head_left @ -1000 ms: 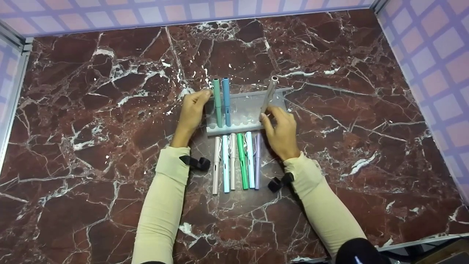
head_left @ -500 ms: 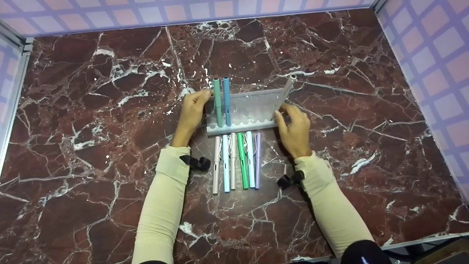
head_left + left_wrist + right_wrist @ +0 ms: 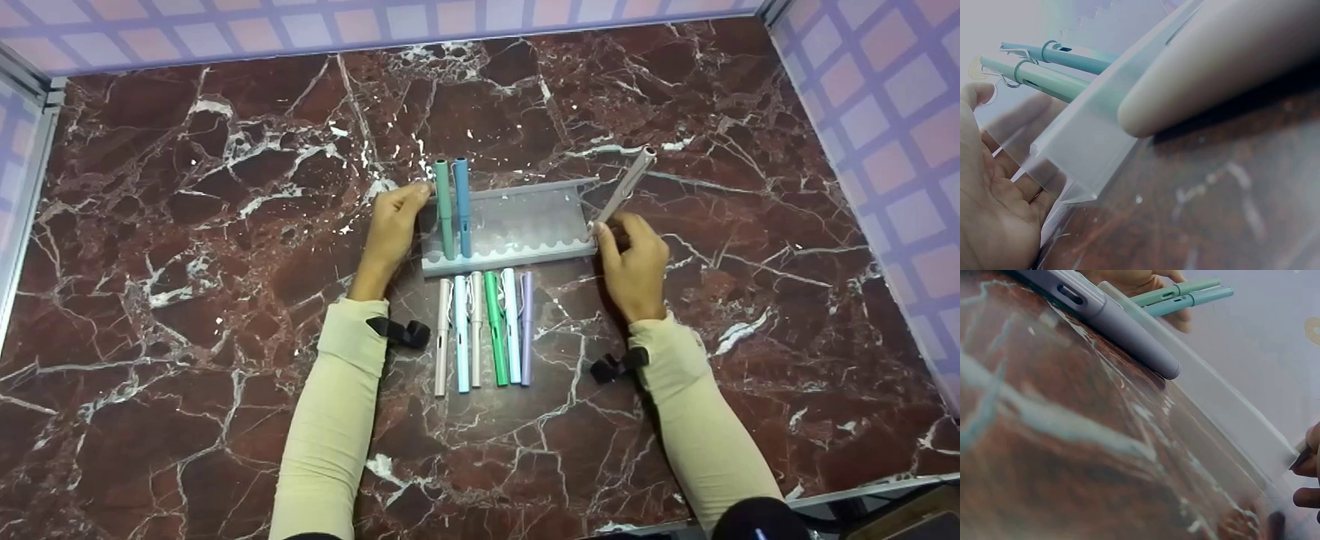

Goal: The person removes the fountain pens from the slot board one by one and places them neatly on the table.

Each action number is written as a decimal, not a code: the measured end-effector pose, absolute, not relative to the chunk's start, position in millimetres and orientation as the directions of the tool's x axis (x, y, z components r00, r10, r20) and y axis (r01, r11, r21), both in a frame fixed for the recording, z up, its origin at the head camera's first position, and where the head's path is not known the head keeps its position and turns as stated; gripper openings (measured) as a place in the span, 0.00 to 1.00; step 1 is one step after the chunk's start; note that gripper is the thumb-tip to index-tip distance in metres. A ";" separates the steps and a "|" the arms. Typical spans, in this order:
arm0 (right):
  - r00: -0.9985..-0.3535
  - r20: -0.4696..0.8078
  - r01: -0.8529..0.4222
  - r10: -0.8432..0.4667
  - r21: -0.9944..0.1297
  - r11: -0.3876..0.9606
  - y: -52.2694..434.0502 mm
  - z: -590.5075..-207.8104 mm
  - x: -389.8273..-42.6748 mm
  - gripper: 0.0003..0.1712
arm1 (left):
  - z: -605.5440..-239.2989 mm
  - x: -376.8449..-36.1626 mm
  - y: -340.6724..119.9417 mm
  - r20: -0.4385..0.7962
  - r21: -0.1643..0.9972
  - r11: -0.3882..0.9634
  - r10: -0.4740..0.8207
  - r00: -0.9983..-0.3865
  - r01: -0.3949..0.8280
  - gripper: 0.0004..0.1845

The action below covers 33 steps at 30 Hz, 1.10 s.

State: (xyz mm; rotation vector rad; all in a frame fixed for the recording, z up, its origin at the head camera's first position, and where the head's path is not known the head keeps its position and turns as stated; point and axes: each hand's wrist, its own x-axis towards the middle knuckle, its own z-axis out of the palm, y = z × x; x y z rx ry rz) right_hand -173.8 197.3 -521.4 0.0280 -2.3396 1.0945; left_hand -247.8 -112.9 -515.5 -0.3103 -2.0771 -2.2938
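Left hand (image 3: 391,229) grips left end of pen rack (image 3: 517,225); right hand (image 3: 636,264) pinches grey pen (image 3: 627,184) just right of rack.

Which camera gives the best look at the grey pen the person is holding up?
The head view: the grey pen shows full length, tilted, pinched by the right hand beside the rack. The right wrist view catches only a dark tip at its edge; the left wrist view misses it.

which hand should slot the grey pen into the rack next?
Probably the right hand: it already pinches the grey pen, tilted just past the clear rack's right end. The left hand grips the rack's left end beside the green pen and blue pen.
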 end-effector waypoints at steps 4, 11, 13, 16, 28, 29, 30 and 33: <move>-0.857 0.471 -0.226 0.210 -0.709 0.668 198.4 -521.3 -174.2 0.10 | -515.0 -247.3 -113.1 0.171 0.982 -0.100 0.115 -0.979 0.160 0.16; -0.859 0.459 -0.208 0.225 -0.715 0.667 202.3 -521.6 -171.7 0.09 | -515.6 -247.4 -109.9 0.174 0.984 -0.070 0.108 -0.979 0.167 0.19; -0.859 0.460 -0.209 0.226 -0.716 0.666 205.4 -521.8 -170.3 0.09 | -515.0 -247.6 -108.8 0.178 0.983 -0.066 0.100 -0.979 0.172 0.20; -0.853 0.464 -0.205 0.239 -0.719 0.664 210.7 -522.3 -168.4 0.09 | -513.8 -248.1 -108.5 0.190 0.980 -0.070 0.101 -0.977 0.184 0.19; -0.859 0.449 -0.180 0.246 -0.714 0.676 214.4 -522.8 -163.9 0.09 | -513.6 -246.5 -113.1 0.173 0.982 -0.100 0.110 -0.979 0.163 0.16; -0.860 0.447 -0.182 0.245 -0.718 0.672 214.1 -522.8 -162.8 0.08 | -513.5 -246.3 -113.0 0.172 0.982 -0.101 0.111 -0.979 0.161 0.17; -0.861 0.446 -0.183 0.245 -0.720 0.669 213.8 -522.6 -161.3 0.08 | -513.2 -246.2 -112.7 0.172 0.982 -0.098 0.114 -0.978 0.161 0.17; -0.867 0.438 -0.185 0.239 -0.727 0.661 213.1 -522.2 -154.7 0.07 | -512.9 -246.9 -112.5 0.175 0.981 -0.103 0.115 -0.978 0.164 0.17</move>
